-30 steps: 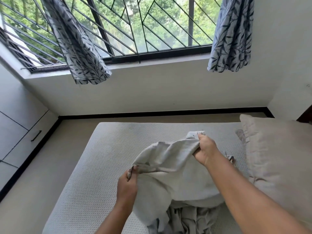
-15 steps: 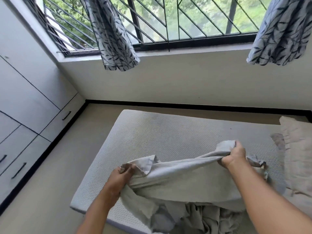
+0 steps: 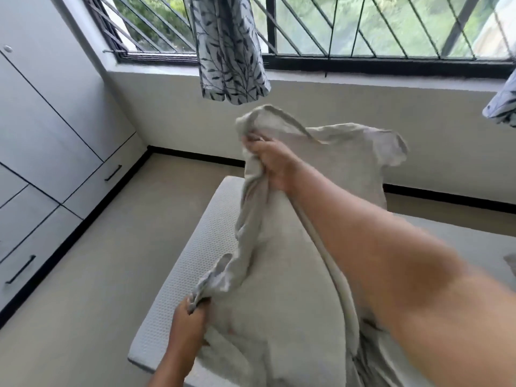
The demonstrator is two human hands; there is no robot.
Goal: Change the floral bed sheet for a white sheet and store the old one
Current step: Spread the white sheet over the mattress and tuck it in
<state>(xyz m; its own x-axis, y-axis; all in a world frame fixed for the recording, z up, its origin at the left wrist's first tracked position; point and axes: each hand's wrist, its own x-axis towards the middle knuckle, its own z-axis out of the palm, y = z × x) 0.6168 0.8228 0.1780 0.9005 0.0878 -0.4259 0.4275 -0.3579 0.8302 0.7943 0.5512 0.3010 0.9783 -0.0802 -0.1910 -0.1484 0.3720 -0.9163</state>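
Observation:
A pale off-white sheet (image 3: 282, 277) billows over the bare textured mattress (image 3: 195, 263). My right hand (image 3: 272, 160) grips one edge of the sheet and holds it raised high toward the window. My left hand (image 3: 188, 321) grips another edge low, near the mattress's left front corner. The cloth stretches between the two hands and its far part (image 3: 354, 152) flaps up in the air. My right forearm crosses the frame and hides the bed's right side. No floral sheet is in view.
White wardrobe doors and drawers (image 3: 42, 152) line the left wall. A strip of beige floor (image 3: 92, 263) runs between wardrobe and bed. The barred window (image 3: 363, 26) with leaf-print curtains (image 3: 229, 48) fills the far wall.
My right hand swung up and forward, lifting the sheet off the mattress into the air. My left hand dropped lower toward the left corner. The view turned left; the pillow left the frame.

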